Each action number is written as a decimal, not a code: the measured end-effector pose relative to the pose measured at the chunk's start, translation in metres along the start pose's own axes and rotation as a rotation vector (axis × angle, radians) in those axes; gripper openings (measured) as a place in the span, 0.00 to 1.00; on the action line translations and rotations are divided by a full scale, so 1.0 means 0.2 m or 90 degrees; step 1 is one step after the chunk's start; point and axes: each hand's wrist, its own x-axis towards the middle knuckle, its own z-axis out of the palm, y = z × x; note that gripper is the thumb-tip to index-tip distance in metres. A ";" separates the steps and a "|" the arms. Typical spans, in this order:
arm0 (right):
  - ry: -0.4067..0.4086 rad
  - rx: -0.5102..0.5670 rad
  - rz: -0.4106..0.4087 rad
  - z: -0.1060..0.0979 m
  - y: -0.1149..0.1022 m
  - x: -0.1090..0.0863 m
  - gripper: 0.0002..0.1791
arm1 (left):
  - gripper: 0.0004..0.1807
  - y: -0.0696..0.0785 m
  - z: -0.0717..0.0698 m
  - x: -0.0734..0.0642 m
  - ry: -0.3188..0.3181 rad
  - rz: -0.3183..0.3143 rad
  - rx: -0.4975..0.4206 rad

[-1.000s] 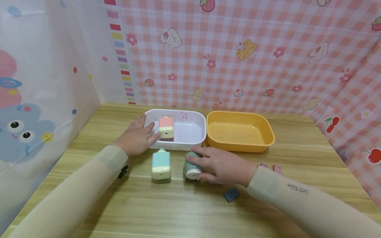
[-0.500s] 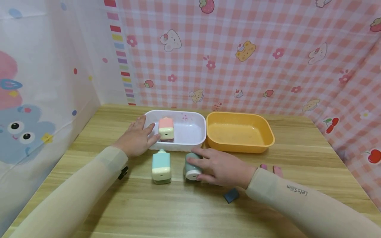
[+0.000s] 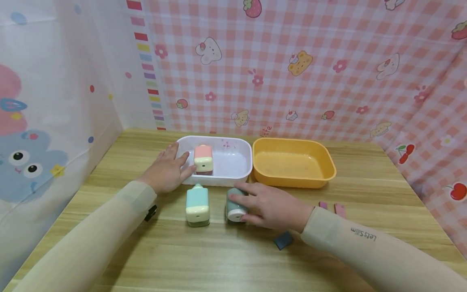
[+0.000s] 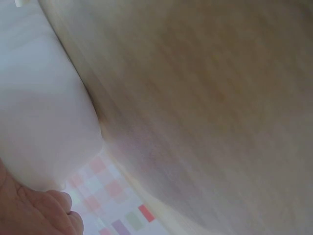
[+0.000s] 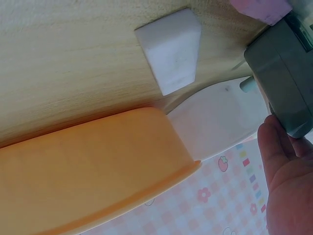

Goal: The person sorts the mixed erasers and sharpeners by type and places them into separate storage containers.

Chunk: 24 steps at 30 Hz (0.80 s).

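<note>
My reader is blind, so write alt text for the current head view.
The right hand grips a rounded grey-green plastic gadget at a wood-grain table; the left hand touches an oblong white plastic tray holding a boxy pink-and-cream gadget. A boxy turquoise-and-cream gadget stands in front, and an orange plastic tray sits alongside.

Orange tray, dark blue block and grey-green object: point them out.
Orange tray (image 3: pixel 294 164), head view: bare floor.
Dark blue block (image 3: pixel 283 240), head view: top face.
Grey-green object (image 5: pixel 283 81), right wrist view: body.
</note>
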 end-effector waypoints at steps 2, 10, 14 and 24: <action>0.001 -0.002 -0.001 0.00 0.00 0.00 0.32 | 0.48 0.00 0.00 0.00 0.001 0.001 0.000; -0.003 -0.008 0.001 0.00 -0.01 0.00 0.32 | 0.49 0.01 0.00 -0.01 0.003 0.001 0.000; 0.000 -0.009 0.000 0.00 -0.01 0.01 0.32 | 0.48 0.01 0.00 -0.01 0.004 0.002 -0.005; 0.016 -0.017 -0.009 -0.01 -0.01 0.01 0.30 | 0.49 0.01 0.00 -0.01 0.008 0.002 -0.003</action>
